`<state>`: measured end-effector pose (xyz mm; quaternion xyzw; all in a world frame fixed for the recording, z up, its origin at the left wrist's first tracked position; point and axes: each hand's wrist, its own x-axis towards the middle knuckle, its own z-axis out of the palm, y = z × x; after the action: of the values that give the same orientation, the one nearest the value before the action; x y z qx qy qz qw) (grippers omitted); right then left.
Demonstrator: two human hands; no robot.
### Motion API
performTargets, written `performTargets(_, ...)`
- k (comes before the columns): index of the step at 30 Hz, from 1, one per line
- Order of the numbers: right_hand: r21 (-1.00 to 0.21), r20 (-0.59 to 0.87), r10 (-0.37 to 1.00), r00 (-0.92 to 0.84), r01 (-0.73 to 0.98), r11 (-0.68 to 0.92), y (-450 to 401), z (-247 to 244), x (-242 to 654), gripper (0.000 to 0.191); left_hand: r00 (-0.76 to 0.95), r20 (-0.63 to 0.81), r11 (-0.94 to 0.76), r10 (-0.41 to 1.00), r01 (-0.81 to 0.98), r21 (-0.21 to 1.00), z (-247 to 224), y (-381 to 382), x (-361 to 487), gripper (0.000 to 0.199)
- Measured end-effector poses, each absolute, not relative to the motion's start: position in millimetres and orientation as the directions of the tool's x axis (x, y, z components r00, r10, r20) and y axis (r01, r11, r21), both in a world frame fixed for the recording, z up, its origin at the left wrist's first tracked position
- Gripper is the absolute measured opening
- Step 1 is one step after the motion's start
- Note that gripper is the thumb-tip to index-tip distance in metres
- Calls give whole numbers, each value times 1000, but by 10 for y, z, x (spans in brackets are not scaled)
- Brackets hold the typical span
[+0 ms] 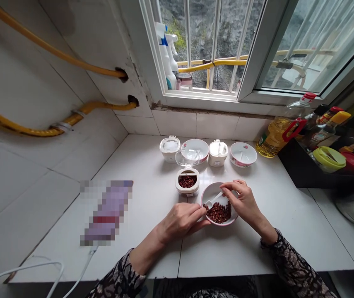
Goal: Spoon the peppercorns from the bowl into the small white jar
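My left hand (184,218) grips the left rim of a white bowl (208,191) with a pink edge. Small dark red-brown dried peppercorns (218,213) lie in the bowl. Between the thumb and fingers of my right hand (242,200) is a small white spoon (215,199), its head down inside the bowl at the peppercorns. Just behind my left hand stands a seasoning jar (187,191) with its clear lid raised, holding more of the same dark peppercorns.
Along the wall stand a jar of white grains (169,155), a bowl (197,145), a closed jar (218,159) and another bowl (242,161). An oil bottle (270,140) and a dark condiment rack (297,176) are at right. A pixelated purple object (108,211) with a white cable lies left.
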<state>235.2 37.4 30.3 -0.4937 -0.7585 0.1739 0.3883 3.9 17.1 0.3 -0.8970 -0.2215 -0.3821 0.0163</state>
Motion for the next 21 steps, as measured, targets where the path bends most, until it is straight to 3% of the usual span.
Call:
performTargets(12,-701,405,905,-131,590,400,376,309,2419,16,611,683,-892,400,432,135,12,164,41,21)
performTargets(21,-900,185,983,-12,399,174,360,423,2397,21,614,679,-889,402,441,127,28,165,51,27)
